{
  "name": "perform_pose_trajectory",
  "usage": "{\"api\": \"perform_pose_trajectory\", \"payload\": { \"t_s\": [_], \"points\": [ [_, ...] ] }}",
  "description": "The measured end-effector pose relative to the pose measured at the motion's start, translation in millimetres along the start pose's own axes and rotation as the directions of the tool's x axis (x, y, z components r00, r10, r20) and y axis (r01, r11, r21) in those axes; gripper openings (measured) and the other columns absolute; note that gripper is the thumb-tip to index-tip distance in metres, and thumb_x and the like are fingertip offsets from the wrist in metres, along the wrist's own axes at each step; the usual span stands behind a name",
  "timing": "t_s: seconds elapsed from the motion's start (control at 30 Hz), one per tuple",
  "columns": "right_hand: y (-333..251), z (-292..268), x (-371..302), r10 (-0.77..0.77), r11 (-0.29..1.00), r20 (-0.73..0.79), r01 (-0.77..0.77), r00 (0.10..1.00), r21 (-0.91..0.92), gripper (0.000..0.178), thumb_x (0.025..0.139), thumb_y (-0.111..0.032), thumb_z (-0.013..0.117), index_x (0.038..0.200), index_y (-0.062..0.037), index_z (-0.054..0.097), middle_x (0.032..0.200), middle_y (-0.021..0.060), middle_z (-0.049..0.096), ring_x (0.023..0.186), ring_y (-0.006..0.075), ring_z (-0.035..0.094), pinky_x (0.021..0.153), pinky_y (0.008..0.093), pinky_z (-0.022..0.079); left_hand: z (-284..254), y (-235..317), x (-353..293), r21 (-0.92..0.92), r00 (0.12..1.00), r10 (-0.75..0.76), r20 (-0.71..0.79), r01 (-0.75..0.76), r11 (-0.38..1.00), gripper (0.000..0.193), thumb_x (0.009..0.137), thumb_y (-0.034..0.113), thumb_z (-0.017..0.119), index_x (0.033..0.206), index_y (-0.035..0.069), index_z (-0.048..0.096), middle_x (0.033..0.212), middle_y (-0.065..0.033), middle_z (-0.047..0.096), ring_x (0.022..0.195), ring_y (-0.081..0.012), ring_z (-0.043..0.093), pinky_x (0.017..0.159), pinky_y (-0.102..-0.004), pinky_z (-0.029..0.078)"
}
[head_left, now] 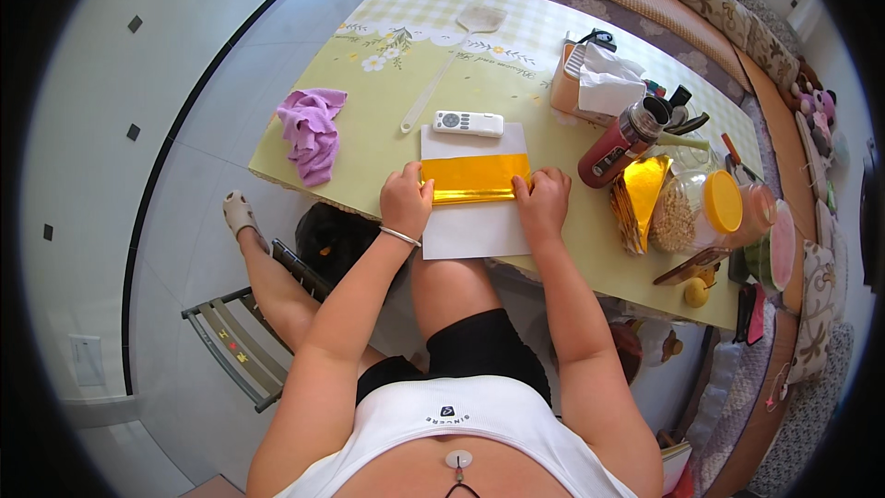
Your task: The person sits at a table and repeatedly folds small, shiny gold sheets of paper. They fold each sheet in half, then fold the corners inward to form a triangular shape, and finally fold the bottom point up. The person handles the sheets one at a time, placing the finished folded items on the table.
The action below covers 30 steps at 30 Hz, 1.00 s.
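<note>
A sheet of shiny gold foil paper (pixel 475 175), with a crease along its near edge, lies across a white sheet (pixel 475 238) that hangs slightly over the table's front edge. Its left end is pinched by my left hand (pixel 406 201), thumb on top and fingers curled. My right hand (pixel 544 203) grips the right end the same way; the fingertips of both hands are partly hidden. Just beyond the foil, a white remote control (pixel 468 124) rests on the far end of the white sheet.
A purple cloth (pixel 313 134) and a pale spatula (pixel 438 83) lie on the left of the table (pixel 369 129). To the right stand a tissue box (pixel 576 88), a dark red flask (pixel 622 143), folded gold paper (pixel 641 203), a yellow-lidded jar (pixel 682 212), a phone (pixel 690 267) and a pear (pixel 696 292).
</note>
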State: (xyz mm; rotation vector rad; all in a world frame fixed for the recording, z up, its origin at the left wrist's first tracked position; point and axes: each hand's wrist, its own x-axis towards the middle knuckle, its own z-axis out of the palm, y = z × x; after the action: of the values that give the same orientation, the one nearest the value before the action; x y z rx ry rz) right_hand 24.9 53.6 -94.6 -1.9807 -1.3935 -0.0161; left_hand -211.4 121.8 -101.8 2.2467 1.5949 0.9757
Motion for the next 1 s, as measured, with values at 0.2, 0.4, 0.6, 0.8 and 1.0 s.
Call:
{"api": "perform_pose_trajectory", "payload": {
  "t_s": [0.2,0.4,0.6,0.8,1.0],
  "points": [
    [0.2,2.7,-0.3,-0.020,0.999,-0.028,0.019,0.999,-0.027,0.024,0.082,-0.021,0.080,0.082,0.0005,0.069,0.103,0.0134,0.063,0.109,0.0351,0.054,0.095,0.0418,0.048,4.2,-3.8,-1.7,0.038,0.995,0.082,-0.050,-0.080,0.996,0.032,0.082,0.013,0.078,0.108,0.005,0.062,0.079,-0.0139,0.066,0.080,-0.0358,0.062,0.074,-0.0472,0.052],
    [2.7,3.8,-1.2,-0.021,1.000,-0.028,0.021,0.999,-0.023,0.022,0.083,-0.020,0.079,0.084,0.0008,0.070,0.104,0.0138,0.063,0.110,0.0353,0.054,0.096,0.0419,0.048,-7.4,9.4,-0.7,0.150,0.956,0.264,-0.131,-0.244,0.958,0.033,0.084,0.007,0.073,0.116,0.004,0.066,0.101,-0.0147,0.066,0.091,-0.0349,0.062,0.079,-0.0455,0.053],
    [1.9,3.2,-0.9,-0.025,0.999,0.006,0.025,1.000,-0.032,0.025,0.084,-0.019,0.078,0.096,0.0007,0.069,0.108,0.0149,0.061,0.112,0.0362,0.053,0.099,0.0418,0.046,-10.4,4.6,16.2,-0.058,0.777,0.623,0.092,-0.621,0.782,0.027,0.088,0.001,0.064,0.113,0.003,0.072,0.127,-0.0171,0.064,0.116,-0.0346,0.063,0.098,-0.0403,0.052],
    [-19.2,-9.4,-1.0,-0.232,0.953,-0.072,0.212,0.970,-0.219,0.045,0.085,-0.010,0.070,0.128,-0.0010,0.061,0.141,0.0186,0.055,0.139,0.0384,0.043,0.115,0.0479,0.034,-2.8,19.9,8.6,0.022,0.845,0.501,0.188,-0.514,0.858,0.018,0.087,0.011,0.068,0.102,0.001,0.067,0.121,-0.0153,0.063,0.115,-0.0336,0.062,0.094,-0.0413,0.053],
    [-22.3,9.4,-30.3,-0.485,0.852,0.421,0.523,0.766,0.030,0.065,0.097,-0.038,0.059,0.149,-0.0020,0.046,0.162,0.0167,0.036,0.153,0.0300,0.027,0.126,0.0464,0.017,-5.8,54.5,9.7,-0.011,0.941,0.187,0.283,-0.192,0.981,0.026,0.084,0.020,0.074,0.101,0.004,0.061,0.114,-0.0132,0.059,0.112,-0.0334,0.058,0.094,-0.0416,0.050]
  ]
}}
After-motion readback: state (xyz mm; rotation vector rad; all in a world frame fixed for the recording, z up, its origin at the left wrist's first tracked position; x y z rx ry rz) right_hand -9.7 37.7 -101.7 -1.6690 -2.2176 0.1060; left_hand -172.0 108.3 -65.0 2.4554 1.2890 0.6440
